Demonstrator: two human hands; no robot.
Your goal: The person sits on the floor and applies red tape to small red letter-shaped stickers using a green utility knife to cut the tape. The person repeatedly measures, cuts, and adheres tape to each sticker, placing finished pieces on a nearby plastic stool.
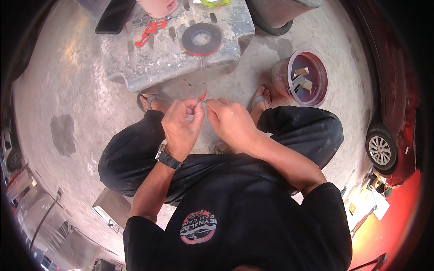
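Observation:
A roll of thin dark tape with a red edge, seemingly double-sided tape (189, 40), lies flat on a scuffed grey plastic stand (158, 65). From it a narrow length hangs toward me, ending in a bit of red liner (203, 95) at my fingertips. My left hand (181, 126), with a dark watch on its wrist, pinches the tape end between thumb and forefinger. Right beside it, my right hand (233, 122) is closed in a pinch at the same small end; its fingertips are partly hidden. Both hands are held above the floor, between my knees.
Red curled scraps (151, 32), a black phone (115, 16) and a pinkish container (157, 5) sit on the stand. To the right stands a bucket (282, 74) with liquid and small pieces inside. A dark bucket (275, 13) is behind; a dark red car (393, 90) is far right.

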